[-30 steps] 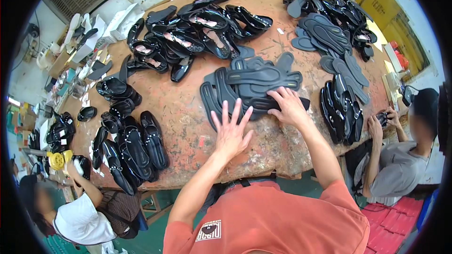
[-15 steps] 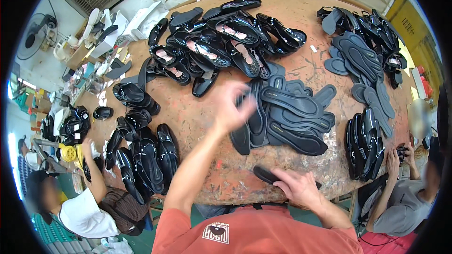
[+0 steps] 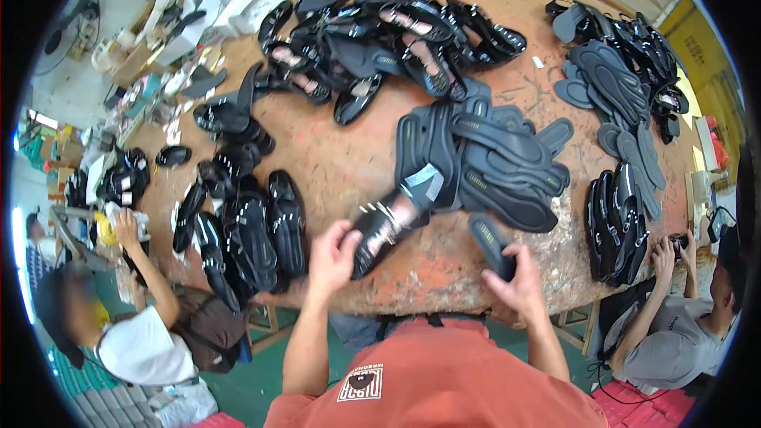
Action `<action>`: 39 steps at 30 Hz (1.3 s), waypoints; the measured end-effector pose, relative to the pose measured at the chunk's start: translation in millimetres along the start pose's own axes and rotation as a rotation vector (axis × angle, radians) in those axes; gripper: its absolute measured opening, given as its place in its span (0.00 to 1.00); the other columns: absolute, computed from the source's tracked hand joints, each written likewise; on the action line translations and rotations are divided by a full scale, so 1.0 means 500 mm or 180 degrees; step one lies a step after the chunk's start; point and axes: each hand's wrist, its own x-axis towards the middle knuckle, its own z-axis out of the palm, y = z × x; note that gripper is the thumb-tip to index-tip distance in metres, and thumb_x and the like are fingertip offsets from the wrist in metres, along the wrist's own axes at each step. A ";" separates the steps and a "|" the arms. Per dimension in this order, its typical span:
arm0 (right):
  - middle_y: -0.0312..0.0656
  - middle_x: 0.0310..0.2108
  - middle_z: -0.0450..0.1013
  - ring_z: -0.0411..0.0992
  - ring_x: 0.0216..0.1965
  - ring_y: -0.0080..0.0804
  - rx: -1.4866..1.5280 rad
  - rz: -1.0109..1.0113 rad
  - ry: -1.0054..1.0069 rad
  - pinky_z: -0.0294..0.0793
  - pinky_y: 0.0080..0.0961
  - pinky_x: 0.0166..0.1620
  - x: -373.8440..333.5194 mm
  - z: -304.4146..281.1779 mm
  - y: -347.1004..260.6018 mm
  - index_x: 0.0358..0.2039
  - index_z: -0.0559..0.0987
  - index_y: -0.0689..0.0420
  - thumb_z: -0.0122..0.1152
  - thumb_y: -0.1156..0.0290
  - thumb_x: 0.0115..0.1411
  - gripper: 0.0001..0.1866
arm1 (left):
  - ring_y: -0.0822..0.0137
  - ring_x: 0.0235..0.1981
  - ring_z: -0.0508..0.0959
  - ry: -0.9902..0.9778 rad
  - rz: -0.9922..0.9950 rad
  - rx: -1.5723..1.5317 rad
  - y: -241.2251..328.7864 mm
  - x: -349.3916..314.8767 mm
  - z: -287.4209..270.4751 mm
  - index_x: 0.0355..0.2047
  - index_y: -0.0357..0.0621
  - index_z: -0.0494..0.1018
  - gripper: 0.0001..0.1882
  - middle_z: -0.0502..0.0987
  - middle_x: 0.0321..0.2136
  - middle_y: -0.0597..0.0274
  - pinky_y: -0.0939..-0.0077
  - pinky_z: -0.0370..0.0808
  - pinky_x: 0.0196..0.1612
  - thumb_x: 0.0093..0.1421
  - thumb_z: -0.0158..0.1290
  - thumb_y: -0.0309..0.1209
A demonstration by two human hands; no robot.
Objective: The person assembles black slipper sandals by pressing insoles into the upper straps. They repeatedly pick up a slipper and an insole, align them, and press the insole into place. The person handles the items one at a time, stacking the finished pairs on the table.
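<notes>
Clearly, the left grip [image 3: 331, 260] holds a black shoe [image 3: 372, 247]; the right grip [image 3: 518, 282] clasps a gold-lettered insole [image 3: 485, 236].

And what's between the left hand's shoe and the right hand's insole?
Just bare, scuffed tabletop between the black strapped shoe and the dark grey insole; the head view shows it.

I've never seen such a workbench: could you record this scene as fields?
Left hand: grips a glossy black, studded shoe
Right hand: grips a dark grey, rounded insole
Beyond the hands: heap of long, dark grey insoles
Far side: pile of glossy black shoes
Surface: scuffed reddish-brown tabletop
Neighbours: person in white, left; person in grey, right
</notes>
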 end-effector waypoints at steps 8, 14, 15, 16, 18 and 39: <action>0.39 0.39 0.74 0.73 0.43 0.35 0.0351 -0.0983 -0.0063 0.72 0.31 0.54 0.057 -0.008 -0.006 0.45 0.75 0.57 0.80 0.71 0.50 0.24 | 0.44 0.58 0.74 0.1034 0.0094 0.1286 0.026 -0.226 0.096 0.43 0.41 0.76 0.20 0.74 0.55 0.47 0.53 0.70 0.63 0.56 0.74 0.32; 0.35 0.44 0.83 0.78 0.47 0.39 -0.1136 -0.2433 -0.1035 0.70 0.37 0.51 0.092 -0.065 -0.088 0.39 0.87 0.52 0.78 0.69 0.52 0.14 | 0.43 0.61 0.72 0.0837 -0.0372 0.0829 0.012 -0.276 0.119 0.55 0.42 0.78 0.32 0.68 0.59 0.43 0.53 0.69 0.65 0.53 0.77 0.36; 0.35 0.43 0.82 0.78 0.47 0.39 -0.1288 -0.2604 -0.1126 0.70 0.37 0.51 0.099 -0.056 -0.101 0.40 0.88 0.51 0.78 0.69 0.52 0.14 | 0.43 0.61 0.71 0.0735 -0.0354 0.0726 0.019 -0.271 0.118 0.57 0.42 0.77 0.34 0.68 0.59 0.43 0.53 0.70 0.65 0.52 0.77 0.36; 0.35 0.43 0.82 0.77 0.46 0.38 -0.1433 -0.2777 -0.1230 0.71 0.38 0.50 0.106 -0.042 -0.114 0.41 0.88 0.51 0.78 0.69 0.52 0.14 | 0.43 0.61 0.72 0.0686 -0.0229 0.0796 0.024 -0.265 0.122 0.58 0.42 0.77 0.35 0.67 0.60 0.43 0.53 0.71 0.65 0.51 0.78 0.36; 0.35 0.43 0.82 0.77 0.48 0.37 -0.1525 -0.3164 -0.1312 0.71 0.38 0.50 0.119 -0.001 -0.131 0.43 0.89 0.49 0.75 0.68 0.55 0.14 | 0.46 0.58 0.74 0.0691 -0.0106 0.0801 0.027 -0.247 0.135 0.54 0.38 0.73 0.35 0.68 0.59 0.44 0.55 0.74 0.61 0.51 0.79 0.36; 0.37 0.44 0.82 0.78 0.51 0.37 -0.1426 -0.2978 -0.1755 0.70 0.38 0.54 0.118 0.162 -0.132 0.44 0.91 0.49 0.72 0.68 0.55 0.14 | 0.73 0.36 0.82 0.0332 -0.1450 -0.0881 0.033 -0.257 0.113 0.56 0.32 0.63 0.35 0.79 0.39 0.57 0.77 0.85 0.41 0.57 0.75 0.22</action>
